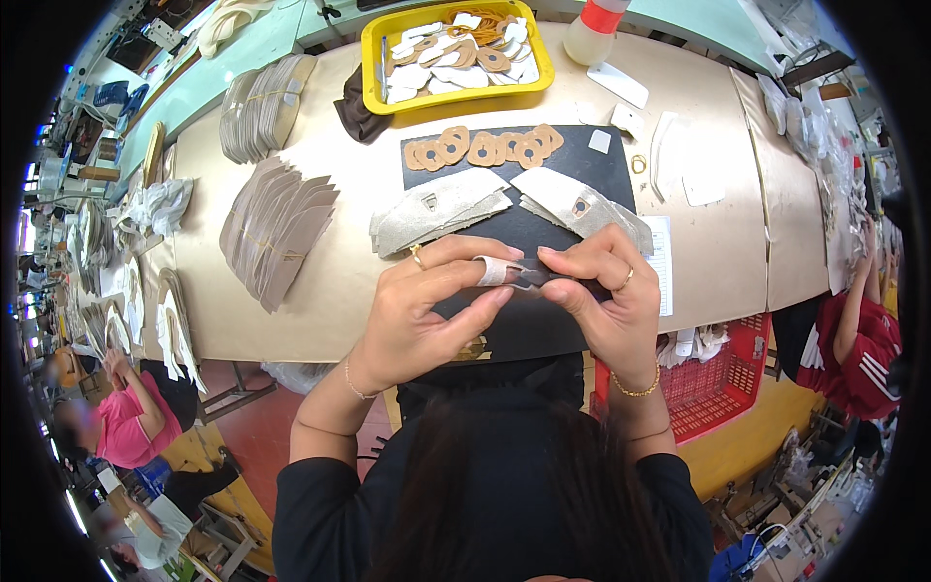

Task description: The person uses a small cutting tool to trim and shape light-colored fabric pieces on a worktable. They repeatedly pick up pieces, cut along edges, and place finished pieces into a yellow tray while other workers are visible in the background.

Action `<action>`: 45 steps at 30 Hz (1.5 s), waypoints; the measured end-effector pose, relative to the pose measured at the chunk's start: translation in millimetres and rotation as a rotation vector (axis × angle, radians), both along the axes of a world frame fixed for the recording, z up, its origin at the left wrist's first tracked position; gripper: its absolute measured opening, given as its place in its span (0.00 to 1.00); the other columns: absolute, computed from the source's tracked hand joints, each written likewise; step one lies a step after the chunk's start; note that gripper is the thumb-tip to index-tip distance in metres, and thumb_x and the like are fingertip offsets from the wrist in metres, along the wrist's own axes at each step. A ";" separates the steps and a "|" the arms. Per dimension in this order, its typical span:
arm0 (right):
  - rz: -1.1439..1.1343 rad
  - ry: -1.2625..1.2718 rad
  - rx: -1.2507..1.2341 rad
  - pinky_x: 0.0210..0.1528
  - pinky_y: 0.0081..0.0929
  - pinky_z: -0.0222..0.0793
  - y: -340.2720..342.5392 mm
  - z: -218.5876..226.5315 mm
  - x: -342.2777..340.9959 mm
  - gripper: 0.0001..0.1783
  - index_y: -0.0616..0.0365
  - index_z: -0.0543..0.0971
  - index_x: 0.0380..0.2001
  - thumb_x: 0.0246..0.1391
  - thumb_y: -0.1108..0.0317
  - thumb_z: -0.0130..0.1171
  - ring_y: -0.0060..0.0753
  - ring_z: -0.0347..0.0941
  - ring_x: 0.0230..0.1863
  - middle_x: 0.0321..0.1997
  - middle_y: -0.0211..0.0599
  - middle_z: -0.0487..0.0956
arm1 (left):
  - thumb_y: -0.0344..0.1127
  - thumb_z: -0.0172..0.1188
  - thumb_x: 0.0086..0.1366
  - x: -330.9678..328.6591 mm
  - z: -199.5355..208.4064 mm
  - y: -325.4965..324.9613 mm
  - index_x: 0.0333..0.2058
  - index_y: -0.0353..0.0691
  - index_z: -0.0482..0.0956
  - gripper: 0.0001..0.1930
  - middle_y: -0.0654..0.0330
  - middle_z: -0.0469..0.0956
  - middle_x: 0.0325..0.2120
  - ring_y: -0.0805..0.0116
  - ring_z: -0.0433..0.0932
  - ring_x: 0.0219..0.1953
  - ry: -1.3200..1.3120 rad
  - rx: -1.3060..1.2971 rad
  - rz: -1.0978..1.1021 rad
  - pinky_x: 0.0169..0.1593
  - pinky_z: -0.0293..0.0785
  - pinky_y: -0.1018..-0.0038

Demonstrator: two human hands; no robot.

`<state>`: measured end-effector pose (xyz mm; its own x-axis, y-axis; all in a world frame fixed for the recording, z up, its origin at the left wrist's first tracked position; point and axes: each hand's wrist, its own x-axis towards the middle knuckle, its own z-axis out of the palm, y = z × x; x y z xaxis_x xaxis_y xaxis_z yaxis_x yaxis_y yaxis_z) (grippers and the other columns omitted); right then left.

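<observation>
Dark hair [441, 495] hung nearest the camera, beside the sleeve [335, 504] of a black top, and both forearms reached up over the near edge of the table [354, 301]. Beyond them, over the black mat [538, 332], a small dark piece [530, 279] was held between the two hands. At its left end the left hand [417, 306] was closed in a pinch, thumb below and forefinger above, with a pale band [495, 271] at those fingertips; whether it wrapped the finger or belonged to the piece, I could not tell. The right hand [616, 301] gripped the other end likewise, thumb and forefinger nearly meeting.

Handled well, such a small piece seemed to want fingertips close to the edge being worked, even and light pressure, and one hand steadying while the other made short moves, lest it crease or slip. Its exact fold was too small to read. Care also seemed due to the two piles of grey panels, left [441, 209] and right [582, 207], just past the fingers: a dropped knuckle could have shifted them. Tan pieces [485, 147] lay in two overlapping groups beyond, before a yellow tray [465, 98].
</observation>
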<state>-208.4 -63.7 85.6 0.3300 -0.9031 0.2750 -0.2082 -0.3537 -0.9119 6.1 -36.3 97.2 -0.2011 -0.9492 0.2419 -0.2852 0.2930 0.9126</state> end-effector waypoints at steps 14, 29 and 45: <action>-0.028 -0.030 -0.057 0.29 0.20 0.68 -0.5 0.1 -1.1 0.15 0.58 0.87 0.40 0.45 0.71 0.75 0.23 0.75 0.28 0.29 0.33 0.79 | 0.21 0.68 0.55 -0.3 -1.6 0.3 0.37 0.34 0.85 0.10 0.51 0.84 0.42 0.62 0.83 0.44 0.048 0.018 -0.021 0.49 0.77 0.71; -0.030 -0.063 0.011 0.29 0.20 0.68 0.9 3.0 -1.4 0.13 0.58 0.88 0.38 0.47 0.70 0.74 0.23 0.74 0.28 0.27 0.33 0.79 | 0.22 0.67 0.55 -0.6 1.0 2.3 0.36 0.33 0.85 0.09 0.49 0.83 0.43 0.61 0.82 0.46 0.152 0.132 -0.064 0.51 0.76 0.69; -0.006 -0.118 0.034 0.35 0.20 0.66 -2.3 6.2 -7.1 0.14 0.59 0.87 0.36 0.48 0.62 0.74 0.23 0.74 0.32 0.31 0.31 0.78 | 0.32 0.63 0.65 4.7 -2.5 3.7 0.41 0.34 0.82 0.09 0.58 0.82 0.40 0.70 0.79 0.44 0.399 0.372 -0.168 0.49 0.73 0.74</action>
<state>-215.5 -66.0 91.7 0.2915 -0.9145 0.2806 -0.1012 -0.3211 -0.9416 10.8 -32.6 94.8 -0.3185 -0.9478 -0.0142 0.1259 -0.0572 0.9904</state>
